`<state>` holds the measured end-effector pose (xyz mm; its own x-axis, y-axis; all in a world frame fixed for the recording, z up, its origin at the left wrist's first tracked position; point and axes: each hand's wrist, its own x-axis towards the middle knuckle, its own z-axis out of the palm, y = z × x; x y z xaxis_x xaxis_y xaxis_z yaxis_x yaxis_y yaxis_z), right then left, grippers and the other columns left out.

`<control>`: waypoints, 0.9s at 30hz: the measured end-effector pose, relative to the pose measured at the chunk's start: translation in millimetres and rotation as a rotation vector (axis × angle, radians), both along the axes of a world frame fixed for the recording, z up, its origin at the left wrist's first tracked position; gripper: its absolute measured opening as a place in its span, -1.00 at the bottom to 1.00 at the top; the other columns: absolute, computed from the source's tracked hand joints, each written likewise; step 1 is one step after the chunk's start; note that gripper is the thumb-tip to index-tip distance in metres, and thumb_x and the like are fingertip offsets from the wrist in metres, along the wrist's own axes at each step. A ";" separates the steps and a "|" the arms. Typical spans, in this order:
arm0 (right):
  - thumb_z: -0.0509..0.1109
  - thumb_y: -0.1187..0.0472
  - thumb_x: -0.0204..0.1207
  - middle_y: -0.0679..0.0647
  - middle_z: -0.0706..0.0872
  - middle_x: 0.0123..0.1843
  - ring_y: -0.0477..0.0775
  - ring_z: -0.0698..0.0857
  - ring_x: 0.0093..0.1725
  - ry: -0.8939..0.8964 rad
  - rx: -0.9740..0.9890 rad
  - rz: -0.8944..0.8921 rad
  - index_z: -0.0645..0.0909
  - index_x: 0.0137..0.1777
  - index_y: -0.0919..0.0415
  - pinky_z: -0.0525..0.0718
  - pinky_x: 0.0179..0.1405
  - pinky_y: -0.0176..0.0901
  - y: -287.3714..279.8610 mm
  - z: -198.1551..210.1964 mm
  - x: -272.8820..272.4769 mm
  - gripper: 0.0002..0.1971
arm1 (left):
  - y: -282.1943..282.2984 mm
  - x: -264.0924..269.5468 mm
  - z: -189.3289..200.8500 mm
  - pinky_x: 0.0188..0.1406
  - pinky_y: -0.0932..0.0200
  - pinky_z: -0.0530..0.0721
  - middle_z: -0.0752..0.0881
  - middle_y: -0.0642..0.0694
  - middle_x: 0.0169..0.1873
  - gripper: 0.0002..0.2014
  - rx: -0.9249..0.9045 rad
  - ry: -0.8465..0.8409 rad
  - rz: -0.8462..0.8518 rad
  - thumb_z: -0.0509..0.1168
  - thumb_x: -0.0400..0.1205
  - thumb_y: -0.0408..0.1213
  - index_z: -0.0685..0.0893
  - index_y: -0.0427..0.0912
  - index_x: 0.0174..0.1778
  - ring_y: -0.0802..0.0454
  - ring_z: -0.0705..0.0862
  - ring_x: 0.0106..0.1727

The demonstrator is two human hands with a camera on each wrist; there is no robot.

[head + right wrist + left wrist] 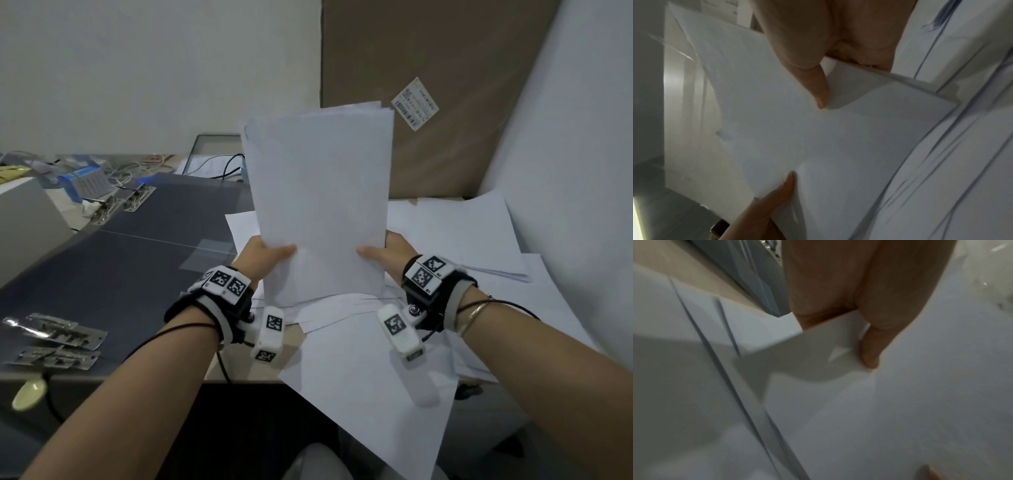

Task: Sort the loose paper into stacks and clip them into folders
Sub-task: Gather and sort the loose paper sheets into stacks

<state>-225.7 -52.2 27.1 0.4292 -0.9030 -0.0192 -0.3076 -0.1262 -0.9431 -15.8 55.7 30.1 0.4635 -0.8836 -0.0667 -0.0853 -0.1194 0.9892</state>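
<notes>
Two hands grip one stack of paper (322, 202) and hold it upright above the worktop (246, 370). The left hand (267, 255) pinches the stack's lower left edge, thumb on the near face and fingers behind it; the right hand (387, 251) pinches the lower right edge in the same way. The stack's bottom edge sits at, or just above, the loose sheets (445, 240) spread below it (whether it touches them cannot be told). Its top edge is uneven, with several sheets fanned out at the upper left corner.

From the left wrist, the left thumb (871, 352) lies flat on the paper's near face. From the right wrist, the right thumb (816, 87) presses the near face of the sheets, and the other hand's thumb shows at the far edge.

More loose sheets cover the right side of the worktop, and one hangs over its near edge. To the left lies a dark folder (137, 246), opened flat, with metal clips (58, 337) on its near part and more clips (120, 202) at its far corner. A brown cardboard panel (428, 85) leans against the wall behind.
</notes>
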 end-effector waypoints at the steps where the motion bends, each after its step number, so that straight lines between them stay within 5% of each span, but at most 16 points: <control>1: 0.44 0.26 0.49 0.22 0.74 0.19 0.21 0.71 0.18 0.034 -0.018 0.031 0.62 0.19 0.20 0.62 0.31 0.13 -0.9 1.6 -0.1 -0.73 | 1.2 1.7 -0.8 0.16 -0.09 0.69 0.78 -0.24 -0.02 -0.74 -0.004 -0.005 0.034 0.50 0.37 -0.27 0.73 -0.21 -0.05 -0.18 0.73 0.02; 5: 0.38 0.16 0.55 0.13 0.69 0.14 0.08 0.66 0.12 0.215 -0.080 -0.012 0.59 0.24 0.21 0.57 0.09 -0.14 -4.2 8.2 -20.1 -0.71 | 15.8 12.4 -4.8 -0.13 0.06 0.58 0.68 -0.14 -0.28 -0.99 -0.003 0.045 0.153 0.40 0.54 -0.38 0.69 -0.23 -0.17 -0.12 0.61 -0.10; 9: 0.41 0.16 0.53 0.13 0.64 0.27 0.07 0.62 0.20 0.411 -0.004 -0.011 0.57 0.31 0.19 0.53 0.20 -0.14 0.8 -5.2 -47.0 -0.65 | 34.2 23.3 -16.5 0.25 -0.07 0.58 0.71 -0.30 0.13 -0.66 0.072 0.123 0.276 0.33 0.62 -0.44 0.59 -0.46 0.31 -0.20 0.65 0.14; 12: 0.46 0.11 0.49 0.15 0.45 0.51 0.10 0.50 0.42 0.655 -0.013 0.129 0.41 0.48 0.10 0.47 0.29 -0.16 13.5 -18.7 -56.9 -0.44 | 44.5 21.1 -24.4 0.18 0.04 0.50 0.64 -0.24 0.30 -0.61 0.141 0.122 0.316 0.33 0.63 -0.41 0.53 -0.47 0.37 -0.15 0.60 0.18; 19: 0.55 0.05 0.39 0.05 0.22 0.66 0.09 0.28 0.60 0.856 -0.067 0.262 0.13 0.65 0.10 0.27 0.48 -0.16 21.4 -18.3 -41.9 -0.11 | 61.8 11.1 -38.1 0.07 0.04 0.45 0.62 -0.29 0.30 -0.62 0.231 0.156 0.346 0.29 0.65 -0.42 0.50 -0.48 0.37 -0.14 0.55 0.10; 22: 0.48 -0.08 0.42 0.08 0.15 0.68 0.15 0.16 0.64 0.989 -0.158 0.334 0.05 0.66 0.14 0.19 0.56 -0.02 25.7 -21.4 -26.3 -0.07 | 63.9 10.6 -38.5 0.15 0.01 0.50 0.63 -0.23 0.29 -0.63 0.214 0.147 0.375 0.30 0.65 -0.40 0.51 -0.45 0.37 -0.18 0.58 0.21; 25: 0.39 -0.24 0.43 0.10 0.05 0.70 0.23 0.01 0.67 1.124 -0.262 0.421 -0.04 0.67 0.10 0.11 0.60 0.13 27.3 -22.4 -13.4 -0.04 | 67.2 13.7 -36.8 0.09 0.03 0.48 0.65 -0.25 0.27 -0.62 0.152 0.171 0.431 0.33 0.63 -0.40 0.53 -0.42 0.37 -0.14 0.58 0.09; 27: 0.39 -0.26 0.42 0.08 0.05 0.70 0.17 0.10 0.66 1.097 -0.271 0.436 -0.02 0.67 0.06 0.16 0.59 0.07 25.4 -21.5 -9.8 -0.05 | 68.8 16.1 -34.3 0.08 0.03 0.49 0.66 -0.26 0.24 -0.62 0.123 0.192 0.445 0.33 0.63 -0.40 0.54 -0.40 0.37 -0.15 0.58 0.08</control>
<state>-235.5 -26.8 5.7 0.5732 -0.7174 -0.3961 -0.8091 -0.5720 -0.1349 0.3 124.6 -4.3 0.7630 -0.5830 -0.2793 0.1830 -0.2196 0.9583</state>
